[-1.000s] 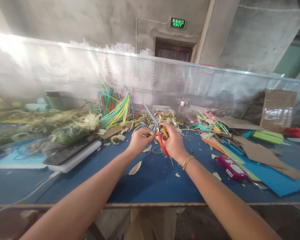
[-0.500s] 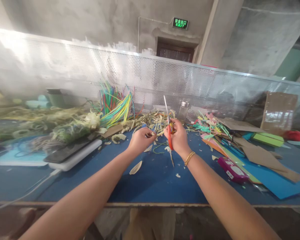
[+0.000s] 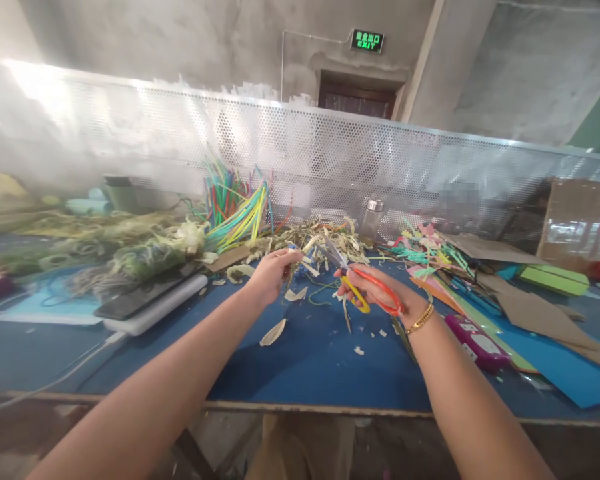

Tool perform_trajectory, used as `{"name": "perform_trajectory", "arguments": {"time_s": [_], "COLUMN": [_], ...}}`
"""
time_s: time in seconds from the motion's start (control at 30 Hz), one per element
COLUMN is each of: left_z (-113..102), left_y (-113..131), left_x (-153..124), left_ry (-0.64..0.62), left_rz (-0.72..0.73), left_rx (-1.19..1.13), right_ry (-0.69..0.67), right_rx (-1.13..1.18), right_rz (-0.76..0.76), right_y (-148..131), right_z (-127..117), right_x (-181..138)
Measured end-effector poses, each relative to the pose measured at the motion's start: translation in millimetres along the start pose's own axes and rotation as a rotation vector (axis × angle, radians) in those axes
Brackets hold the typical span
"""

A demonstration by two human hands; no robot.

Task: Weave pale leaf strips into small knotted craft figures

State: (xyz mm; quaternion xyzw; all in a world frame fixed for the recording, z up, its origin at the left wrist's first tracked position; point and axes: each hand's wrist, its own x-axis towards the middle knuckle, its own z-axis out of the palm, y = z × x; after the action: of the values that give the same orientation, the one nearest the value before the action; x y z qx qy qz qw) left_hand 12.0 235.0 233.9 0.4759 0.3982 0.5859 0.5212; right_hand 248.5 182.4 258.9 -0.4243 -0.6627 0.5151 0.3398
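My right hand [image 3: 380,293] grips a pair of scissors [image 3: 365,283] with red and yellow handles, blades pointing left and up toward my left hand. My left hand [image 3: 270,273] is closed in a pinch on a small pale strip piece [image 3: 303,257] over the blue table [image 3: 305,353]. The scissor tips sit a little to the right of that piece, with a small gap between the two hands. A gold bracelet [image 3: 420,319] circles my right wrist. Pale cut scraps [image 3: 273,331] lie on the table below the hands.
A heap of dried straw strips [image 3: 325,240] and coloured strips [image 3: 235,210] lies behind the hands. A phone on a white box [image 3: 145,300] sits left. Coloured paper sheets, cardboard [image 3: 530,307] and a pink box [image 3: 477,343] fill the right. A perforated metal screen [image 3: 330,160] backs the table.
My right hand turned and dropped to the right, swinging the scissors from upright to nearly flat. My left hand shifted slightly up and away from it.
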Motion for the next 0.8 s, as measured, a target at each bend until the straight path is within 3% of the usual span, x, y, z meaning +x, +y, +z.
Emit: {"name": "perform_trajectory", "arguments": {"time_s": [0.17,0.33,0.53,0.8], "left_z": [3.4,5.2,6.7,7.8], "left_y": [3.6,3.5,-0.4,0.4], "left_x": [-2.5,-5.7,-8.3,-9.4], "left_ry": [0.026,-0.006,-0.119,-0.127], "left_rz": [-0.041,-0.005,0.049,0.033], "left_rx": [-0.040,0.022,0.148,0.138], "right_ry": [0.055,0.055,0.045,0.054], "right_rx": [-0.126,-0.108,-0.070,-0.072], "right_rz": [0.013,0.071,0.010,0.036], "right_y": [-3.4,-6.2,1.7,0.1], "right_z": [8.9,17.3,19.6,20.5], "right_x": [-0.2,0.9,5.1,3.9]}}
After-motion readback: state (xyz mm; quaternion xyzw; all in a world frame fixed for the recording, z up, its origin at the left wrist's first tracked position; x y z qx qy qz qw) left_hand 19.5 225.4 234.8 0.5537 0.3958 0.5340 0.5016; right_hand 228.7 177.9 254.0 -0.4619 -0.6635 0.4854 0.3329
